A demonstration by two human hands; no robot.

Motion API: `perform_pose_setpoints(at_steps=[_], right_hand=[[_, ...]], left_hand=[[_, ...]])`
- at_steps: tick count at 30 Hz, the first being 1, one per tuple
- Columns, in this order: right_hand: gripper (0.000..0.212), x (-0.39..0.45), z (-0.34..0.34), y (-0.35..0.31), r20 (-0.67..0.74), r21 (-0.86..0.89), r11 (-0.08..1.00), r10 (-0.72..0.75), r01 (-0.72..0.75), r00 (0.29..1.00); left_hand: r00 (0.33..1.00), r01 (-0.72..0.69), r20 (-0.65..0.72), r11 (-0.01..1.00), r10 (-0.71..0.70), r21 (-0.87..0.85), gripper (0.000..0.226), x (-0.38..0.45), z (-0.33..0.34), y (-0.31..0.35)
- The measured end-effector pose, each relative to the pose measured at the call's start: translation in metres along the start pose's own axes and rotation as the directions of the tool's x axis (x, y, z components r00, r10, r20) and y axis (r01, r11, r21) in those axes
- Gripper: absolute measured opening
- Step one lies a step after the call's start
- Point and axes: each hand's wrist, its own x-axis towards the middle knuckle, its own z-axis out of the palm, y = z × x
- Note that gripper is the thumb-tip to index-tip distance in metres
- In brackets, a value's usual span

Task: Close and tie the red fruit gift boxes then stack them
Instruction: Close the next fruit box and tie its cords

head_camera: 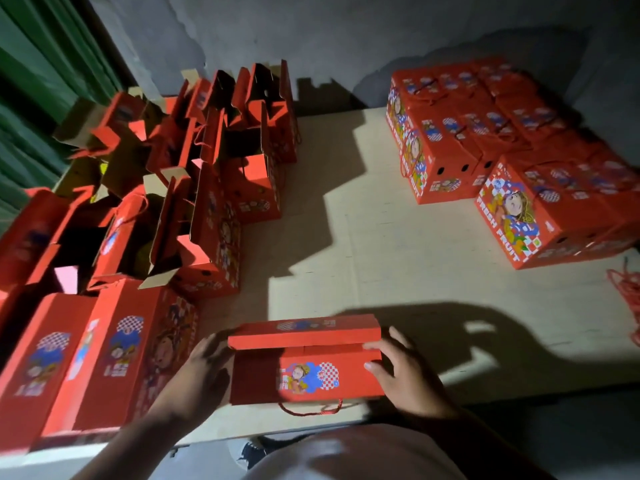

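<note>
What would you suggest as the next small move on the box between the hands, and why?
Probably press the top flaps fully down. The red gift box sits at the near edge of the table, with the left hand and right hand at its two ends. Its upper flap still stands slightly raised, and its red cord handle hangs loose, untied, at the front.

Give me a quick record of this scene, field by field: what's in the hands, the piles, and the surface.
box in hand: red gift box, top flaps nearly closed, cord handle hanging at its near side
left hand: flat against the box's left end
right hand: fingers on the box's right end
left side: open boxes, flaps up
far right: closed boxes, stacked
right edge: loose red cord
surface: pale board
</note>
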Motion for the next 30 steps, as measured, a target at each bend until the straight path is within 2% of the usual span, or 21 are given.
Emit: perform_pose_setpoints(at_steps=[2,3,5,7,12,14,16,19,21,27,30], right_hand=[[0.028,0.0,0.001,0.0,0.016,-0.08,0.997,0.011,-0.01,1.0],[0.029,0.0,0.0,-0.001,0.017,-0.109,0.994,-0.028,0.029,0.999],[0.041,0.001,-0.002,-0.003,0.048,-0.188,0.972,-0.134,0.141,0.99],[0.062,0.002,-0.005,-0.004,0.111,-0.27,0.939,-0.188,0.212,0.976],[0.098,0.005,-0.009,0.0,0.291,-0.356,0.895,-0.165,0.267,0.942],[0.103,0.008,-0.009,0.0,0.309,-0.375,0.884,-0.167,0.281,0.936],[0.101,0.009,-0.01,0.001,0.298,-0.33,0.896,-0.198,0.295,0.934],[0.092,0.008,-0.009,0.001,0.272,-0.25,0.916,-0.244,0.313,0.931],[0.087,0.009,-0.007,0.004,0.241,-0.225,0.917,-0.275,0.33,0.931],[0.085,0.003,-0.001,0.015,0.229,-0.294,0.889,-0.291,0.351,0.929],[0.086,-0.005,0.002,0.018,0.233,-0.334,0.896,-0.222,0.292,0.947]], left_hand=[[0.999,-0.04,0.027,0.999,0.04,-0.03,0.046,-0.004,0.005,0.006],[0.998,-0.043,0.044,0.999,0.044,-0.029,0.045,-0.006,0.009,0.007],[0.997,-0.034,0.075,0.999,0.032,0.017,0.061,-0.009,0.017,0.007],[0.995,-0.006,0.1,0.996,-0.003,0.085,0.084,-0.011,0.025,0.007],[0.992,0.061,0.1,0.992,-0.072,0.11,0.112,-0.012,0.029,0.008],[0.994,0.067,0.073,0.987,-0.078,0.144,0.119,-0.012,0.027,0.012],[0.995,0.067,0.065,0.982,-0.079,0.176,0.113,-0.015,0.025,0.017],[0.996,0.065,0.047,0.976,-0.077,0.207,0.094,-0.018,0.023,0.022],[0.997,0.056,0.037,0.973,-0.066,0.225,0.092,-0.019,0.021,0.025],[0.999,0.024,0.036,0.98,-0.032,0.197,0.09,-0.022,0.026,0.025],[0.998,0.042,0.037,0.984,-0.049,0.174,0.082,-0.025,0.029,0.026]])
